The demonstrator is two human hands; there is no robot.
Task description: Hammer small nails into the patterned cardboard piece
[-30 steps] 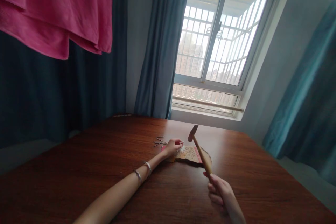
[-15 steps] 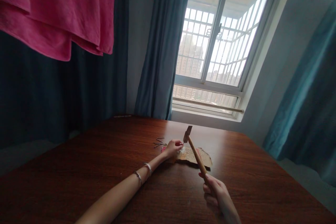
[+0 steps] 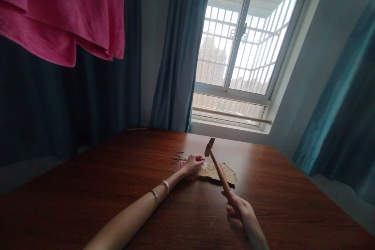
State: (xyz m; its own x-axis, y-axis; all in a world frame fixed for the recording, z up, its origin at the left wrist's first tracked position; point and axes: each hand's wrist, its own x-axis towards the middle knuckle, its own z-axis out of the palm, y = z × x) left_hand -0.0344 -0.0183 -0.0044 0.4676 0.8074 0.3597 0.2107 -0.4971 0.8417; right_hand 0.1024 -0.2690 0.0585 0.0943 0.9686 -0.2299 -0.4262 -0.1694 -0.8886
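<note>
My right hand (image 3: 242, 215) is wrapped round the wooden handle of a hammer (image 3: 219, 172), near its lower end. The dark head of the tool is raised just above and to the right of my left fingertips. My left hand (image 3: 194, 164) pinches a thin nail, mostly hidden by the fingers, over a piece of corrugated cardboard (image 3: 228, 173). This cardboard is brown with pink patches, has a ragged edge and is dotted with many small holes. Several loose nails (image 3: 177, 159) lie on the table just left of it.
A brown wooden table (image 3: 123, 179) stretches out under both arms to the wall. Behind it are a barred window (image 3: 234, 47) and blue curtains (image 3: 178, 54). A pink cloth (image 3: 73, 15) hangs at the upper left.
The hammer head has shifted very slightly, still just above my left fingertips. Both hands keep their grips, and the whole view has moved a little.
</note>
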